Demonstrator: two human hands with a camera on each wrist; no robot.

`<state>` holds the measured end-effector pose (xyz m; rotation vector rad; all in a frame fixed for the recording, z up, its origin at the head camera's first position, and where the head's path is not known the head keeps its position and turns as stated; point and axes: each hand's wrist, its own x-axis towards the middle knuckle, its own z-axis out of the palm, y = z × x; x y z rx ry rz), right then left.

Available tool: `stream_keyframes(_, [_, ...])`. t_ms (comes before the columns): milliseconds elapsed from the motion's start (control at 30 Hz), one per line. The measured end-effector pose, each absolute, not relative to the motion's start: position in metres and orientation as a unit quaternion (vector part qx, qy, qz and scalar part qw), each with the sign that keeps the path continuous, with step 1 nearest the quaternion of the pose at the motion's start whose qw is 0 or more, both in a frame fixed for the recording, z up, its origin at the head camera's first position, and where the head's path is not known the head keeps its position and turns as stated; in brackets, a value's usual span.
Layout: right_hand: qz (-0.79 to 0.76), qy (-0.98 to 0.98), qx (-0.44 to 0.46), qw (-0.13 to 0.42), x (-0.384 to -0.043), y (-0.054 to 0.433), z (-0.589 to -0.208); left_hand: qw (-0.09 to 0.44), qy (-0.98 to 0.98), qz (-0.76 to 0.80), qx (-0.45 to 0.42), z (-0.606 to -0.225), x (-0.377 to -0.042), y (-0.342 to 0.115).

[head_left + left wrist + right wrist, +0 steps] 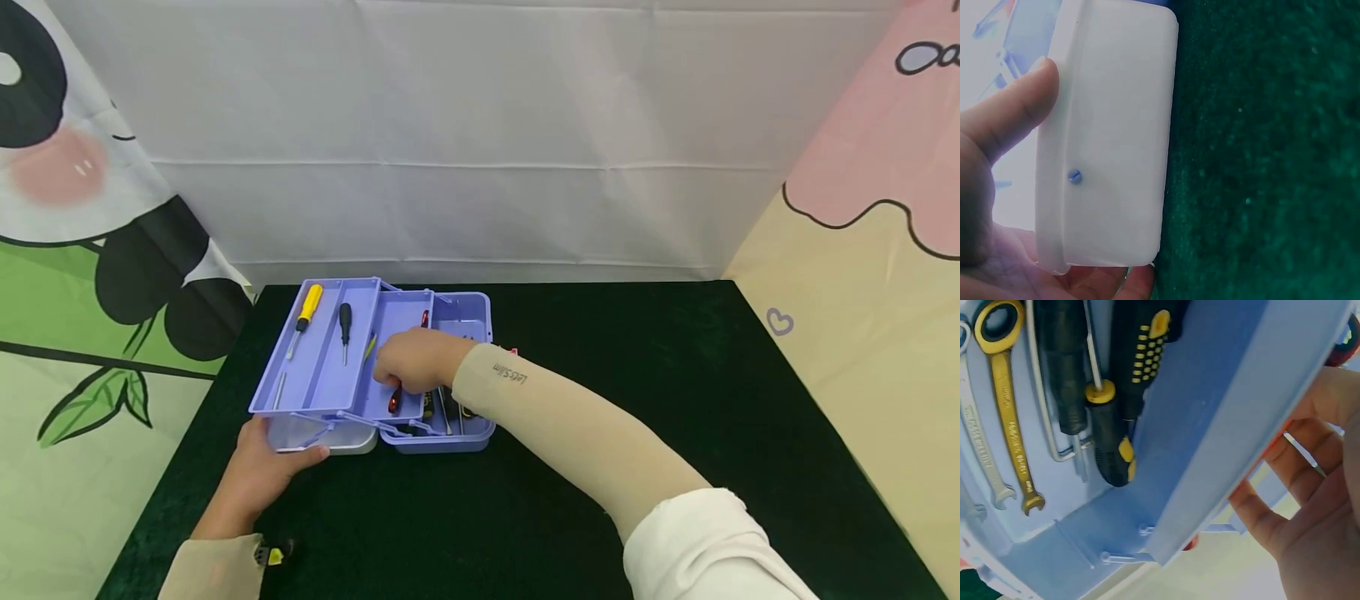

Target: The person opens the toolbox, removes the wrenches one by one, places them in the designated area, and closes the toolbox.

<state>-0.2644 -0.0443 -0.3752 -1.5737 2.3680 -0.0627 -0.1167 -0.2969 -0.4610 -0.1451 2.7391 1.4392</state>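
A purple toolbox (438, 445) stands at the left of the table with its stepped trays spread out. My left hand (258, 467) grips the corner of its whitish lid (1116, 125), thumb on the rim and fingers beneath. My right hand (416, 358) reaches down into the middle tray (397, 312), fingers bent downward. A red-and-black handle (394, 400) pokes out below its fingertips. In the right wrist view the fingers (1304, 469) lie behind the tray wall, beside a thin metal shaft (1302, 452) and a red strip (1260, 459); I cannot tell whether they pinch it.
The left tray holds a yellow screwdriver (309, 307) and a black screwdriver (345, 318). In the deep bottom compartment lie a gold wrench (1010, 425), a silver wrench (979, 431), a hex key (1041, 394) and black-and-yellow handled tools (1110, 434). Dark green cloth (637, 375) covers the table.
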Motion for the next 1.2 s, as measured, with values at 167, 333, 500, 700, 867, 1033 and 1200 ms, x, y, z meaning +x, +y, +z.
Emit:
stream_keyframes(167, [-0.019,0.817,-0.560,0.135,-0.261,-0.044,-0.369,0.023,0.884,0.465,-0.047,-0.463,-0.118,-0.298])
stream_keyframes(333, [-0.005,0.814,-0.570,0.108,-0.257,-0.040,-0.362,0.033,0.886,0.458,-0.061,-0.461,-0.118,-0.298])
stream_keyframes(500, [0.002,0.808,-0.583,0.089,-0.253,-0.034,-0.357,0.054,0.889,0.447,-0.088,-0.460,-0.116,-0.299])
stream_keyframes(700, [0.011,0.801,-0.596,0.059,-0.243,-0.024,-0.352,0.053,0.888,0.447,-0.089,-0.462,-0.114,-0.299])
stream_keyframes(867, [0.013,0.798,-0.602,0.030,-0.235,-0.010,-0.349,0.044,0.888,0.450,-0.083,-0.463,-0.115,-0.299])
stream_keyframes(1033, [-0.007,0.805,-0.593,0.005,-0.230,0.005,-0.346,0.036,0.888,0.453,-0.064,-0.462,-0.116,-0.300])
stream_keyframes(1200, [-0.051,0.811,-0.582,-0.011,-0.230,0.023,-0.346,0.047,0.887,0.454,-0.068,-0.459,-0.115,-0.299])
